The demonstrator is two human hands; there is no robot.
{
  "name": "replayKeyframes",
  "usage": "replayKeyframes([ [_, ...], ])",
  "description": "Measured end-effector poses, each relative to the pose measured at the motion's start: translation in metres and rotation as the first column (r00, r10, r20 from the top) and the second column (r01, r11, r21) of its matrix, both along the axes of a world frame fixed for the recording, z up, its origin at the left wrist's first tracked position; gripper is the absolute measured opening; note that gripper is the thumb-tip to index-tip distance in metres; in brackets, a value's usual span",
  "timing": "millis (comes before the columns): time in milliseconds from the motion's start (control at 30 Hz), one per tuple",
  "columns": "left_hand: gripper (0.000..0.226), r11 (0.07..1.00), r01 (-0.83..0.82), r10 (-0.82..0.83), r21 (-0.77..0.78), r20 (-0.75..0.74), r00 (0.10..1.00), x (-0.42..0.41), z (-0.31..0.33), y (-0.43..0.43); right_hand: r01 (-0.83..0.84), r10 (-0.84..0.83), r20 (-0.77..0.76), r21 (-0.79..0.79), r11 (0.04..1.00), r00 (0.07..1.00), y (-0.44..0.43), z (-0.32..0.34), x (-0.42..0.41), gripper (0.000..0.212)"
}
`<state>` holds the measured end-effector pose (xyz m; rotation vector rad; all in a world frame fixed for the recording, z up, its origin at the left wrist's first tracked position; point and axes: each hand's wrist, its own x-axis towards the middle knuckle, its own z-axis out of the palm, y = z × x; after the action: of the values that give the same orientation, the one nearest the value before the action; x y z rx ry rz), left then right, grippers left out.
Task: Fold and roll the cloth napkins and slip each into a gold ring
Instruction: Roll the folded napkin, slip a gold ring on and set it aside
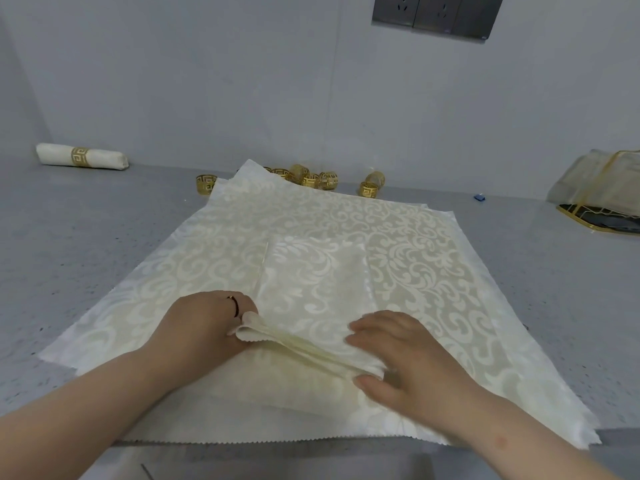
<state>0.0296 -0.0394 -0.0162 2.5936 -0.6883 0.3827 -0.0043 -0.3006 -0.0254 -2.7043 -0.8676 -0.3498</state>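
Note:
A folded cream damask napkin point(315, 282) lies on top of a stack of spread-out napkins point(166, 271) on the grey counter. Its near edge is turned up into the start of a roll. My left hand point(204, 323) grips the roll's left end, fingers tucked under the cloth. My right hand point(394, 351) holds the roll's right end, fingers on top and thumb beneath. Several gold rings point(311, 178) lie loose by the wall behind the stack. A finished rolled napkin in a gold ring point(81, 156) lies at the far left.
A gold-rimmed tray with sheer bags point(602, 202) sits at the right edge. A small blue object point(479, 197) lies near it. Wall sockets point(438, 13) are mounted above. The counter's front edge point(242, 448) runs just below the napkins.

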Motion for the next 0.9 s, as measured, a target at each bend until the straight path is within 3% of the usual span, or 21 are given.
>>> replayKeyframes([
  [100,0.050,0.973,-0.110,0.095,-0.203,-0.079,0.992,0.002,-0.007,0.002,0.024,-0.024,-0.010,0.030,0.999,1.000,0.006,-0.001,-0.002,0.036],
  [233,0.065,0.971,-0.160,0.150,-0.179,-0.067,0.986,0.005,-0.008,0.001,0.069,-0.067,-0.023,0.110,0.991,0.997,0.014,-0.003,-0.004,0.046],
  [333,0.050,0.963,-0.172,0.150,-0.209,-0.117,0.982,0.005,-0.008,0.000,0.137,-0.088,-0.286,0.156,0.978,0.954,0.018,0.005,-0.007,0.062],
  [400,0.043,0.947,-0.203,0.168,-0.249,-0.154,0.974,0.004,-0.005,-0.003,0.176,-0.121,-0.300,0.165,0.970,0.946,0.021,0.005,-0.008,0.072],
  [500,0.036,0.944,-0.216,0.168,-0.248,-0.200,0.965,0.005,-0.004,-0.002,0.197,-0.179,-0.104,0.206,0.959,0.978,0.026,-0.001,-0.002,0.052],
  [567,0.029,0.951,-0.216,0.167,-0.219,-0.223,0.960,0.006,-0.004,0.000,0.235,-0.235,-0.022,0.191,0.953,0.972,0.023,-0.006,0.003,0.028],
  [633,0.037,0.938,-0.237,0.166,-0.251,-0.276,0.947,0.006,-0.004,0.003,0.236,-0.251,0.031,0.243,0.941,0.967,0.016,-0.008,0.005,0.013],
  [767,0.049,0.914,-0.258,0.128,-0.314,-0.381,0.916,0.011,0.001,0.006,0.334,-0.225,-0.295,0.403,0.852,0.929,0.008,0.004,0.001,0.026],
  [900,0.056,0.902,-0.261,0.085,-0.344,-0.451,0.888,0.021,0.003,0.004,0.477,-0.279,-0.419,0.502,0.721,0.864,0.011,0.008,0.009,0.048],
])
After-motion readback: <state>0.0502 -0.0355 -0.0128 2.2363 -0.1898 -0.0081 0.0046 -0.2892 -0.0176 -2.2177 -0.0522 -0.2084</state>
